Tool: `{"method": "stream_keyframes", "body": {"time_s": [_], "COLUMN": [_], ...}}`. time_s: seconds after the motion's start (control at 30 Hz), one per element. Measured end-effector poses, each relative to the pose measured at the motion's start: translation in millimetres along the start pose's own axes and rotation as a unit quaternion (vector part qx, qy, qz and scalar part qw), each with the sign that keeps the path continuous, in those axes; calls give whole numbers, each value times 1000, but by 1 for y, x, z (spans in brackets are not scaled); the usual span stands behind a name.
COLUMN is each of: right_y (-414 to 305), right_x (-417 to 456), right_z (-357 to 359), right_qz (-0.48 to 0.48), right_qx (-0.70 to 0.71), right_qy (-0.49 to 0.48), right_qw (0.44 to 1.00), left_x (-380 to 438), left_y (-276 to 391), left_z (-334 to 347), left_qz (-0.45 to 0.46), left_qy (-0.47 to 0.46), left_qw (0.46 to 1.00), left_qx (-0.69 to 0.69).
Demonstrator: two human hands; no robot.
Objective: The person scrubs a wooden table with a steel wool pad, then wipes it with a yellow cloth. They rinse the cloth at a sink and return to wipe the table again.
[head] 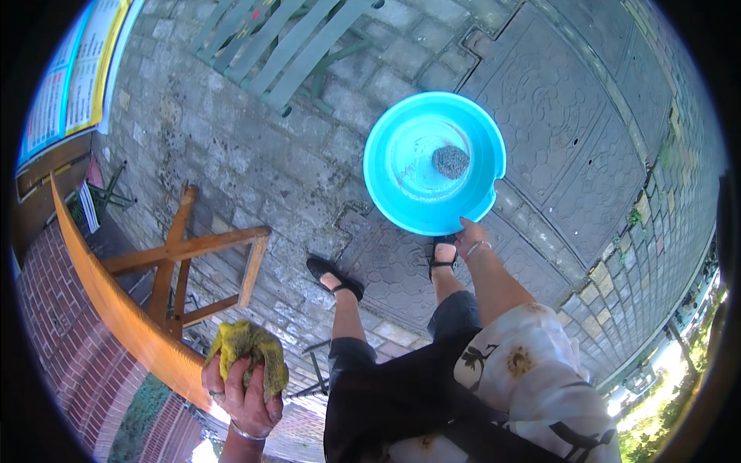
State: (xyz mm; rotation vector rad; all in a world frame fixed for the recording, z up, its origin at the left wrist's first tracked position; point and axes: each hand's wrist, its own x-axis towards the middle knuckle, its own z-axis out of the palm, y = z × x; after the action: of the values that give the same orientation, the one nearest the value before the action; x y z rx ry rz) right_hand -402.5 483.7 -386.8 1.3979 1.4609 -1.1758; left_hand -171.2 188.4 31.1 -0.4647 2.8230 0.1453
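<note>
My left hand (248, 393) grips a crumpled yellow-and-grey cloth (249, 353) beside the edge of an orange-brown wooden table (139, 338). With my right hand (470, 236) I hold the near rim of a round turquoise plastic basin (393, 202). A grey, rough-textured lump (451, 162), perhaps a scouring pad, lies inside the basin, right of its centre. Whitish and dark residue marks the basin's bottom. Whether the cloth touches the table cannot be told.
Crossed wooden legs (185, 249) stand under the table at the left. A green slatted folding chair (289, 52) is beyond them, near the top. A board with writing (75, 75) stands at the upper left. Stone paving (278, 156) and patterned slabs (538, 104) form the ground.
</note>
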Motion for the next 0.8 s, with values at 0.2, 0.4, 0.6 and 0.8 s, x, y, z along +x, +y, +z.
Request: {"method": "stream_keyframes", "body": {"time_s": [0.2, 0.4, 0.6, 0.8], "right_y": [-13, -54, -113, -210], "right_x": [-26, -102, -188, -251], "right_z": [18, -16, -100, -181], "right_qz": [-24, -4, -34, -120], "right_qx": [8, 57, 98, 132], "right_qy": [-2, -19, -50, -3], "right_qw": [1000, 998, 993, 984], "left_x": [1, 6, 16, 46], "left_y": [4, 6, 9, -8], "left_z": [3, 4, 9, 42], "left_qz": [-3, 13, -38, -103], "left_qy": [-13, -14, -151, -214], "left_qw": [1000, 998, 984, 971], "left_qx": [21, 64, 91, 19]}}
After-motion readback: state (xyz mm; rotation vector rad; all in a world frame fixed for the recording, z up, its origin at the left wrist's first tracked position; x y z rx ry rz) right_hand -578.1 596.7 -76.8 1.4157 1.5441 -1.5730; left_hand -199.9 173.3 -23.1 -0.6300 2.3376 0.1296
